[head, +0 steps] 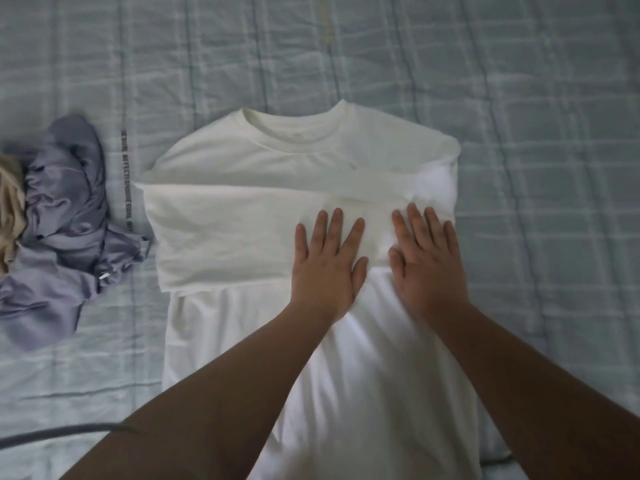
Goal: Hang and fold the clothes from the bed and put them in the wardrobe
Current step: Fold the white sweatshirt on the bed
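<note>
White long-sleeve shirt [277, 174] flat on bed [519, 98], sleeves folded across. Left hand [327, 268], right hand [427, 263] spread flat, pressing the sleeve. Light, limp fabric; probably best taken by the near hem.

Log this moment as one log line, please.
left hand flat on white shirt | right hand likewise | lilac garment crumpled

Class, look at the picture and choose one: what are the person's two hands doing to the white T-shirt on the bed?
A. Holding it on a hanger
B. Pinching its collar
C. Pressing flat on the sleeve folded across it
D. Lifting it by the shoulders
C: the left hand and the right hand both lie palm-down with straight fingers on the folded sleeve of the white T-shirt, which rests flat on the bed.
</note>
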